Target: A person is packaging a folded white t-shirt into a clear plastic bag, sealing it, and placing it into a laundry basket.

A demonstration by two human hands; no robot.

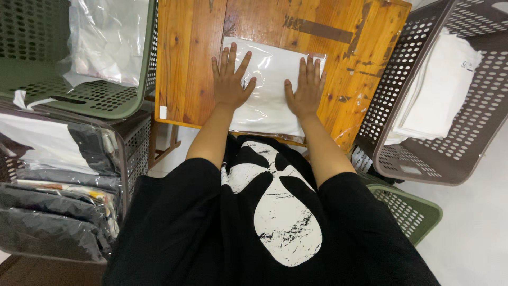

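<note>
A folded white garment in a clear plastic bag [270, 74] lies flat on a small wooden table [190, 63], near its front edge. My left hand [230, 82] rests palm down on the bag's left part, fingers spread. My right hand [307, 90] presses flat on its right part. Neither hand grips anything. My black shirt with a white print fills the lower middle of the view.
A green perforated basket [79, 98] at the upper left holds bagged white items. At the left, a dark basket [132, 153] is packed with several bagged dark and white garments. A brown basket [418, 153] at the right holds folded white cloth. Another green basket [418, 212] stands below it.
</note>
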